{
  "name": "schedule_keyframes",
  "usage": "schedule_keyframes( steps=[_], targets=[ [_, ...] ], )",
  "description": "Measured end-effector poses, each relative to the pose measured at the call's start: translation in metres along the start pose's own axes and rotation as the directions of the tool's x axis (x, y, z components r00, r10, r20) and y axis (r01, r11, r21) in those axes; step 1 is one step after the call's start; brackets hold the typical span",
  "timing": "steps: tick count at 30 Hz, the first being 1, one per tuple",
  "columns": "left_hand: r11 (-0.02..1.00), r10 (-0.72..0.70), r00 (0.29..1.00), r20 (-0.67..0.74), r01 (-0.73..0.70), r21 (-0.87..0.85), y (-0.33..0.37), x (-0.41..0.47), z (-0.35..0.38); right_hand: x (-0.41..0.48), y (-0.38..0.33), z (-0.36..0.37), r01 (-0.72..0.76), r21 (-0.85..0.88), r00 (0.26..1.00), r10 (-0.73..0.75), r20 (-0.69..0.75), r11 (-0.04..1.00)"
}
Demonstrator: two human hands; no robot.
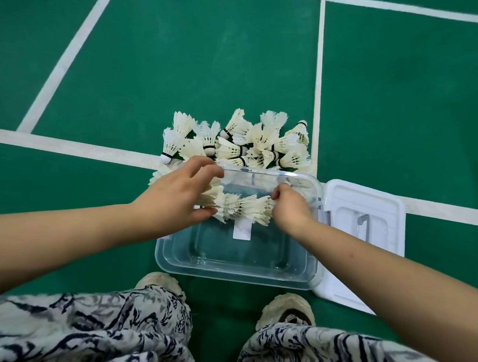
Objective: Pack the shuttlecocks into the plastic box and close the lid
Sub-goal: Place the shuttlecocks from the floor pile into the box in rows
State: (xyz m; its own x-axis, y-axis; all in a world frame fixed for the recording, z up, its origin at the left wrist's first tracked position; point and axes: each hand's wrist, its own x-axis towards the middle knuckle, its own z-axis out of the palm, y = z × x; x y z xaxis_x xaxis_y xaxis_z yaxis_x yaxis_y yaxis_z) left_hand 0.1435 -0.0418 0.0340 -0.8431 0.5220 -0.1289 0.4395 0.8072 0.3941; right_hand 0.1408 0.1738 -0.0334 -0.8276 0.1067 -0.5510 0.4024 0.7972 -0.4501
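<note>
A clear plastic box [235,270] stands open on the green floor in front of my feet. Over its far half I hold a row of nested white feather shuttlecocks [241,209] lying sideways. My left hand [175,193] grips the row's left end, fingers curled over it. My right hand [289,206] pinches the right end. A pile of several loose shuttlecocks [243,142] lies on the floor just beyond the box. The box's white lid [370,216] lies flat on the floor to the right, touching the box.
White court lines [66,145] cross the green floor [184,51]. My two shoes [286,309] stand close to the box's near edge, and my patterned trousers [83,333] fill the bottom of the view.
</note>
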Motion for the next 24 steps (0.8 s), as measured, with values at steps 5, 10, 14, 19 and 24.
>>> schedule_keyframes(
  steps=[5,10,14,19,24],
  targets=[
    [1.000,-0.004,0.999,0.051,0.006,-0.025,-0.002,-0.003,-0.001,0.005,0.006,0.008,-0.160,0.124,0.987,0.154,0.054,0.979],
    [0.999,-0.004,0.991,0.135,0.010,-0.045,-0.002,-0.004,-0.001,0.008,0.011,0.010,-0.195,0.242,0.978,0.170,0.118,0.950],
    [0.999,-0.006,0.976,0.219,0.018,-0.050,0.000,-0.003,0.000,0.006,0.011,0.013,-0.206,0.234,0.974,0.175,0.147,0.950],
    [0.999,0.010,0.964,0.266,0.000,-0.038,0.005,-0.002,0.002,-0.001,0.015,0.014,-0.184,0.288,0.981,0.157,0.114,0.940],
    [0.999,0.038,0.955,0.295,-0.044,0.015,0.013,-0.001,0.000,-0.004,0.017,0.007,-0.191,0.337,0.980,0.157,0.124,0.922]
  ],
)
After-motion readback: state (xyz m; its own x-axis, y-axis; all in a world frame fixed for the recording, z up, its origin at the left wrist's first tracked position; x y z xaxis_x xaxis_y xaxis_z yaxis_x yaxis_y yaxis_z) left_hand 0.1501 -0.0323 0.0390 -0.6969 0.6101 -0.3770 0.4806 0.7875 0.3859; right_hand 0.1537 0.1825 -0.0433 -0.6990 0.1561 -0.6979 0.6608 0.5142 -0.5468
